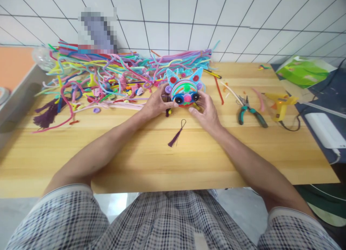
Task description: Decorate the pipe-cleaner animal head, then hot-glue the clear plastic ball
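A colourful animal head made of pipe cleaners (pixel 186 88) is between my two hands, facing me. It has blue pointed ears with red centres, black round eyes, a pink nose and striped bands. My left hand (pixel 156 102) grips its left side, the thumb near the lower edge. On the other side, my right hand (pixel 207 113) curls round it with the thumb low at the front. Fingertips behind the head are hidden. Just in front of it, a dark purple tassel (pixel 177 136) with a loop lies on the wooden table (pixel 146 156).
Tangled pipe cleaners (pixel 108 71) spread over the back left, beside larger purple tassels (pixel 48 114). To the right lie green-handled pliers (pixel 251 114) and a yellow glue gun (pixel 281 105) with its cord. A white power box (pixel 324 129) sits beyond the right edge. Tiled wall stands behind.
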{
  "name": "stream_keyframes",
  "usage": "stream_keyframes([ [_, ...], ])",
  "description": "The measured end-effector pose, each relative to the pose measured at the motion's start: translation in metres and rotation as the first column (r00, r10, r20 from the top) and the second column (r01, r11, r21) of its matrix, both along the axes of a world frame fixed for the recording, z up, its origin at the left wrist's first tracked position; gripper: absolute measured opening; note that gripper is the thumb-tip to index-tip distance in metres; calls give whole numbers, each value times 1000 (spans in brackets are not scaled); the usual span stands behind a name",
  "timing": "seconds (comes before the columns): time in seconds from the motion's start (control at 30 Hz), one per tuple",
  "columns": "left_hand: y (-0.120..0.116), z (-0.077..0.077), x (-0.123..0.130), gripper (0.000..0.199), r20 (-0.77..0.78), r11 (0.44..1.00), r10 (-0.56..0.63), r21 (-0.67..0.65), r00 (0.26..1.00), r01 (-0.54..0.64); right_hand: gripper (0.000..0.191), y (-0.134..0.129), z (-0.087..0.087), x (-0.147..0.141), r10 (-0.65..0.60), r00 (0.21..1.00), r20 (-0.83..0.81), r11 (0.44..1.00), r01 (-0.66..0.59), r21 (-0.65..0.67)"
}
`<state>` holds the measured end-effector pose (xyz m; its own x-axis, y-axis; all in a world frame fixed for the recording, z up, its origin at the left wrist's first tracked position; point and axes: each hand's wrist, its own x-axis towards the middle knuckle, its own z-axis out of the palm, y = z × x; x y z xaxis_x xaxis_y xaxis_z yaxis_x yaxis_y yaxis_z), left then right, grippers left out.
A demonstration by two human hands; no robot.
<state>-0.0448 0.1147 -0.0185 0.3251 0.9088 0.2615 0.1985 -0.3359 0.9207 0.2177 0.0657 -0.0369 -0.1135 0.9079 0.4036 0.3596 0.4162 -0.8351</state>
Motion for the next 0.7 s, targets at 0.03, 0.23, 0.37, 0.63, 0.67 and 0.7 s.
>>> stream_keyframes([
  [0.03,-1,1,-1,98,-27,1000,11,18,1000,-11,74,0,-1,0,-11,1000,7,1000,11,-5],
  [0.23,-5,7,-9,45,-132,997,36,-62,991,-44,75,0,-4,0,-51,998,37,998,52,-38],
  [0.37,-4,11,-10,19,-209,983,162,-55,964,-177,75,0,-3,0,-60,997,53,997,63,-42],
  [0.63,-4,32,-25,15,-273,979,203,66,940,-192,79,2,-4,-1,-56,997,43,997,58,-43],
  [0.67,-4,35,-26,15,-265,981,196,62,944,-186,79,2,-4,-1,-55,998,39,997,57,-46],
  [0.7,-4,38,-27,14,-255,981,192,60,948,-183,79,3,-5,-1,-54,998,35,997,56,-47],
])
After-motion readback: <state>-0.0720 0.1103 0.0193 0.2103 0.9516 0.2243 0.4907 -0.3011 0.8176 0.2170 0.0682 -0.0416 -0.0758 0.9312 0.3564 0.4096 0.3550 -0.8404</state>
